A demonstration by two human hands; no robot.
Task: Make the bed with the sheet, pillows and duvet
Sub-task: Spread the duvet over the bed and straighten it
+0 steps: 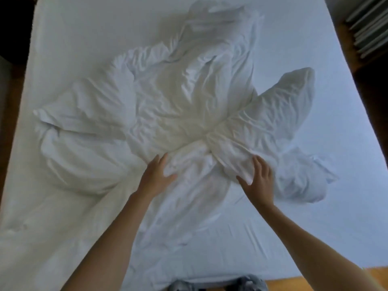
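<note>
A crumpled heap of white bedding (178, 106) lies in the middle of the bed, on a pale fitted sheet (315, 217). A white pillow (279, 108) pokes out of the heap toward the right, and another pillow (84, 110) lies at the left. My left hand (156, 175) rests with fingers apart on the near edge of the heap. My right hand (259, 181) lies on the near end of the right pillow, fingers spread with the thumb under a fold. A small bunched white cloth (302, 177) sits just right of my right hand.
The duvet spills over the near left part of the bed (42, 227). Wooden floor (315, 284) shows at the bed's foot and a dark floor strip along the right side. Stacked slats or frames (371, 24) stand at the far right.
</note>
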